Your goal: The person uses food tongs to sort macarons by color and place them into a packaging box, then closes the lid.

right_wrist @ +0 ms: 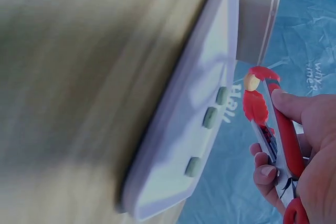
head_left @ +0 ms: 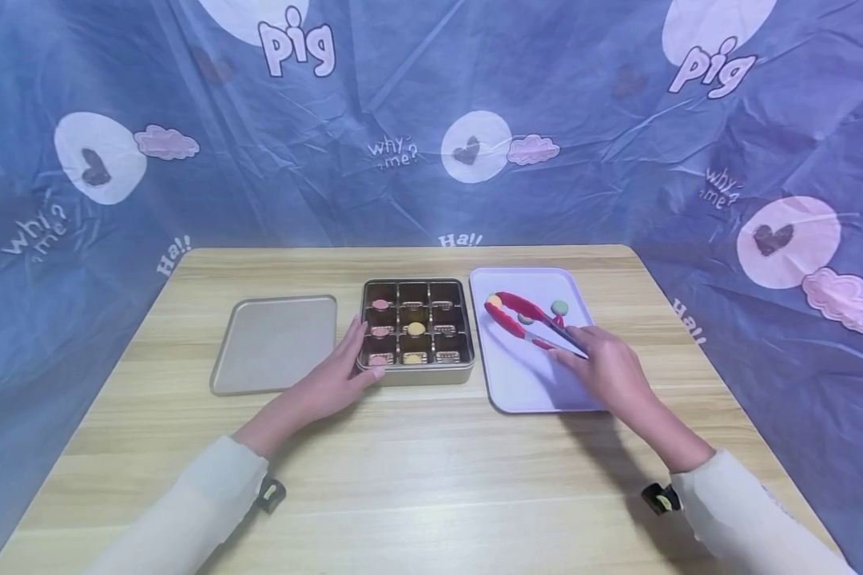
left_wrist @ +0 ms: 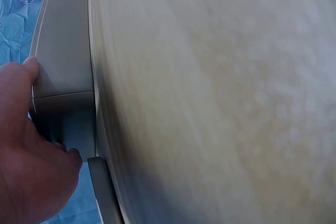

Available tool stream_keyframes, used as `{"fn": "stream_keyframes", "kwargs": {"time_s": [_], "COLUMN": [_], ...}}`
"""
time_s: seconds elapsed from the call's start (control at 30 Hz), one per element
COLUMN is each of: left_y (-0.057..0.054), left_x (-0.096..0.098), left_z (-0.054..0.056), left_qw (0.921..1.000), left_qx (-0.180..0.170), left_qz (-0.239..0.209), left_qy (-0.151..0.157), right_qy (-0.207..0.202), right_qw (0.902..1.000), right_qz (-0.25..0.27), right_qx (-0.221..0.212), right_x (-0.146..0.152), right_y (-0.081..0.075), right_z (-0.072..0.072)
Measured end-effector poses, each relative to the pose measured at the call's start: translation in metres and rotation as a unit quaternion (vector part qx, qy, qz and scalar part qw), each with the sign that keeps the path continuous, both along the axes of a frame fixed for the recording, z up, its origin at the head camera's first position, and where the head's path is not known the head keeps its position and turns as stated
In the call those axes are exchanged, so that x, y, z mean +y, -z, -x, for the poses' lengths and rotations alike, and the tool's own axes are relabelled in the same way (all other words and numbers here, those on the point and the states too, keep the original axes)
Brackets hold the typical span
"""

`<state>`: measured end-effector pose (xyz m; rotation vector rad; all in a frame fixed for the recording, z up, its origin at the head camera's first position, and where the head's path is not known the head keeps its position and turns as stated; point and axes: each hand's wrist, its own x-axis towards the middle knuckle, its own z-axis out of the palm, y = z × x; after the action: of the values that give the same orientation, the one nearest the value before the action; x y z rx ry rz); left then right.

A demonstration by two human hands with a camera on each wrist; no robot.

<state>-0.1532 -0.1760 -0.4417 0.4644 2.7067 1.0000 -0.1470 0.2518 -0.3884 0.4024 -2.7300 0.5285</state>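
My left hand (head_left: 338, 375) holds the front left corner of a divided metal box (head_left: 431, 374), thumb at the front rim and fingers along the left side. Pink macarons (head_left: 380, 331) sit in the box's left column, and two yellow macarons (head_left: 416, 328) in the middle column. Over the lilac tray (head_left: 518, 391), my right hand (head_left: 611, 367) grips red-tipped tongs (right_wrist: 287, 135). Between the tong tips is a yellow macaron (right_wrist: 251, 82), raised above the tray in the right wrist view. Three green macarons (right_wrist: 210, 117) lie on the tray in that view.
A flat metal lid (head_left: 276, 343) lies left of the box on the wooden table (head_left: 417, 479). The tray stands close to the box's right side. A blue printed cloth (head_left: 331, 192) hangs behind and along both sides.
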Motion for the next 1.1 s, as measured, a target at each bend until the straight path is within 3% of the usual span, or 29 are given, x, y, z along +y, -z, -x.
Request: {"fn": "stream_keyframes", "kwargs": {"time_s": [0.47,1.1], "left_y": [0.000,0.000], "left_x": [0.000,0.000], "left_z": [0.000,0.000], "left_qw": [1.0000,1.0000], "left_qx": [0.001,0.001], "left_qz": [0.005,-0.005], "left_qy": [0.001,0.000], "right_qy": [-0.029,-0.081], "right_qw": [0.9995,0.9964], "right_qz": [0.008,-0.017], "right_qx": [0.011,-0.015], "right_x": [-0.034,-0.100], "right_y": [-0.021,-0.016], "right_z": [0.019,0.039]}}
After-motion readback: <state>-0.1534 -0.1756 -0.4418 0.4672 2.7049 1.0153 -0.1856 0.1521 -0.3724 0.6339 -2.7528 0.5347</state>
